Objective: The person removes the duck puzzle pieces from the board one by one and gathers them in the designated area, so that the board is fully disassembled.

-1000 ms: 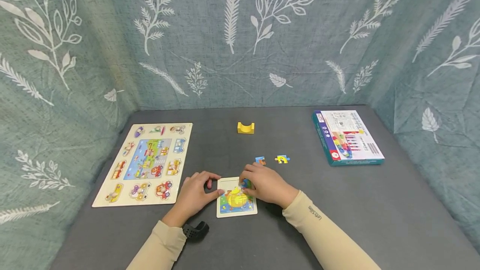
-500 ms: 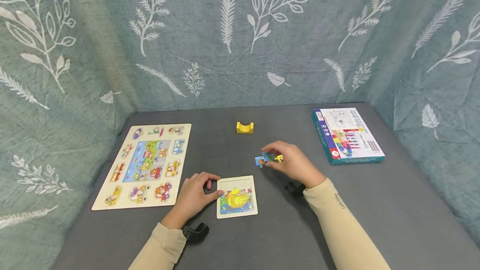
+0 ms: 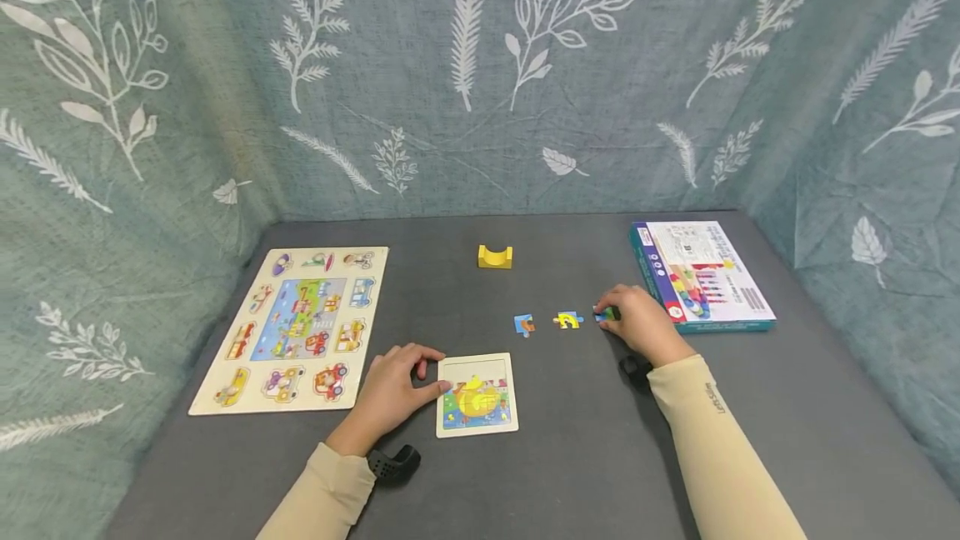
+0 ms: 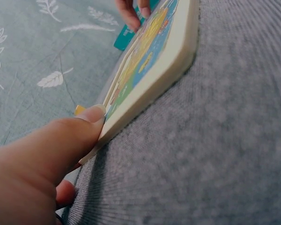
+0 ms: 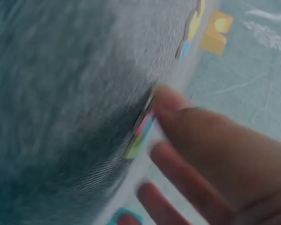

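In the head view my left hand (image 3: 397,386) lies at the left side of a small square jigsaw puzzle tray (image 3: 469,368) with a yellow duck picture. Its thumb (image 4: 79,124) presses on the tray's edge in the left wrist view, while the index fingertip reaches the far left corner. Bare backing shows along the tray's far part. My right hand (image 3: 639,322) pinches a blue and green puzzle piece (image 3: 605,315) at table level, partly hidden by the fingers. Left of it lie a yellow and blue puzzle piece (image 3: 569,320) and a blue and brown puzzle piece (image 3: 523,324).
A large wooden vehicle puzzle board (image 3: 255,394) lies at the left. Near the back stands a yellow notched block (image 3: 495,257). A teal-edged box (image 3: 705,273) sits just beyond my right hand. Patterned cloth (image 3: 420,73) hangs behind the dark table (image 3: 570,465).
My right hand has lifted the blue and green puzzle piece from the tray and carried it right, past the two loose pieces, down to the table. The left hand has stayed at the tray.
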